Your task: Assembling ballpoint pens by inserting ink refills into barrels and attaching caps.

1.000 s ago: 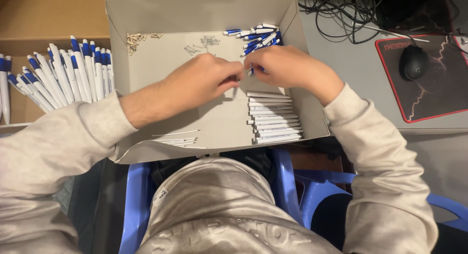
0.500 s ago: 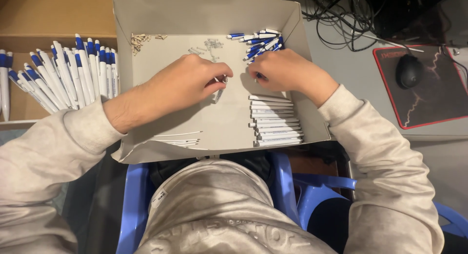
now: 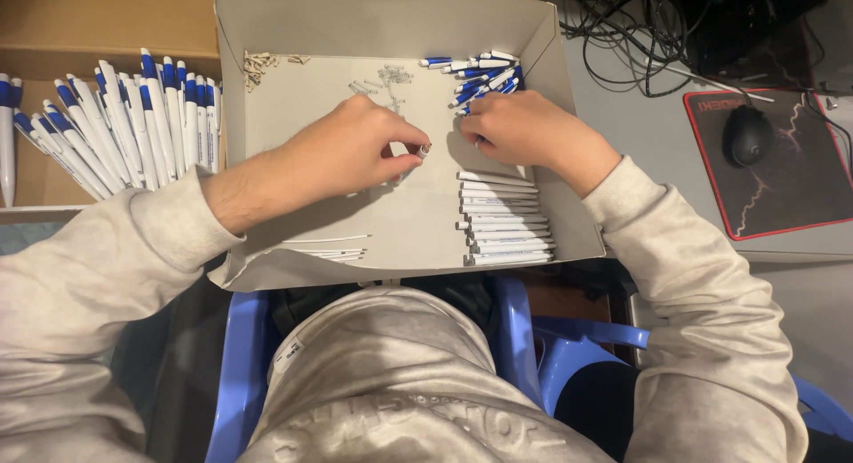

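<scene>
Left hand: the left hand is reaching into the middle of the frame, its thumb and forefinger pinching a small white pen part.
Right hand: the right hand is lying curled, knuckles up, just right of centre; what its fingers are closing on is hidden, so I cannot tell its grip.
Box: both hands are working inside an open cardboard box filling the centre of the frame.
Barrels: a neat stack of white pen barrels is lying in the box just below the right hand.
Caps: loose blue-and-white pen pieces are piling up in the box's upper right corner.
Refills: thin white refills are lying at the box's lower left.
Springs: tiny metal springs are scattered near the top of the box.
Finished pens: blue-and-white pens are leaning in a second box at the upper left.
Surface: a computer mouse is sitting on a dark mat at the right.
</scene>
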